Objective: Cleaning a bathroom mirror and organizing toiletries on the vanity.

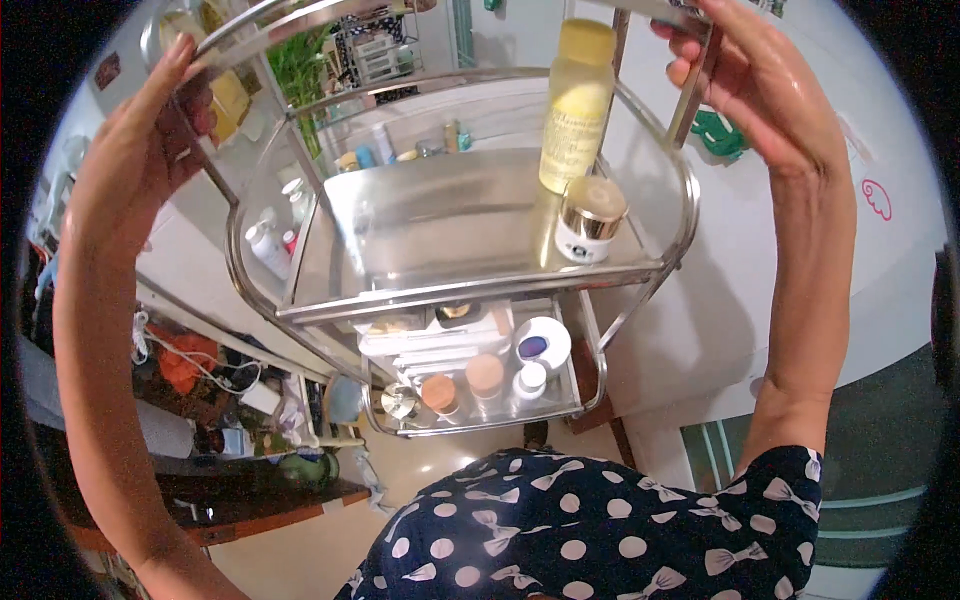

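A silvery metal tiered rack [430,220] stands in front of me. Its left upper rail is gripped by my left hand [150,150], the fingers closed around the metal. On the opposite side my right hand [755,95] has its fingers curled around the right upper frame. A tall yellow bottle [575,110] rises from the right part of the shiny shelf. Beside it, nearer to me, sits a white cream jar [590,222] with a gold lid.
The lower tier carries a white drawer box [440,345], a white round container [543,343] and several capped bottles. A cluttered shelf [230,400] lies at left. At right is a white panel [690,310]. Green plant leaves [295,75] show behind the rack.
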Motion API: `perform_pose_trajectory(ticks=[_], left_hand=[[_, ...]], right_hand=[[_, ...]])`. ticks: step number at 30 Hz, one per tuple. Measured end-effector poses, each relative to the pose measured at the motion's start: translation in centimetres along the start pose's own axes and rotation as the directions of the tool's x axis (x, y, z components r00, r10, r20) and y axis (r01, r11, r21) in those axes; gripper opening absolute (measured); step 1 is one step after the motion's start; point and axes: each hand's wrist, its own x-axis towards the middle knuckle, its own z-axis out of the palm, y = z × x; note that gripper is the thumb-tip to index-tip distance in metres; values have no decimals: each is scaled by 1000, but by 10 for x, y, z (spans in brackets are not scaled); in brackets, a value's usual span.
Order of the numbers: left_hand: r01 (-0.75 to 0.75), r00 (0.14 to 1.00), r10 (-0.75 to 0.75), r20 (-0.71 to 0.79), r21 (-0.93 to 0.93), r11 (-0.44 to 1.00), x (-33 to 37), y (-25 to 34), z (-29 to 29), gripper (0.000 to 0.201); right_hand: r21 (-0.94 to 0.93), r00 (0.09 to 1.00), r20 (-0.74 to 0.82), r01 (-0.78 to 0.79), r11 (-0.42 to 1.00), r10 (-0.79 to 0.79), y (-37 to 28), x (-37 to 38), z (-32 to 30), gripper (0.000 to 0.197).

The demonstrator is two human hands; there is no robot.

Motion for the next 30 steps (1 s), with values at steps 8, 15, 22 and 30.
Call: perform_pose_trajectory(ticks=[8,15,22,30], left_hand=[[2,977,55,205,-269,963,48,-19,29,36],[45,980,58,190,-498,866,90,-26,60,34],[-103,902,304,306,-531,841,157,-26,80,37],[-127,756,437,487,-546,828,158,13,128,28]], right_hand=[[39,993,-106,53,998,-49,5,12,-2,24],[-54,950,-273,143,988,-153,-8,-19,22,20],[-187,919,-342,141,972,-199,-54,-72,64,17],[-186,864,-461,129,974,-203,-43,-129,60,24]])
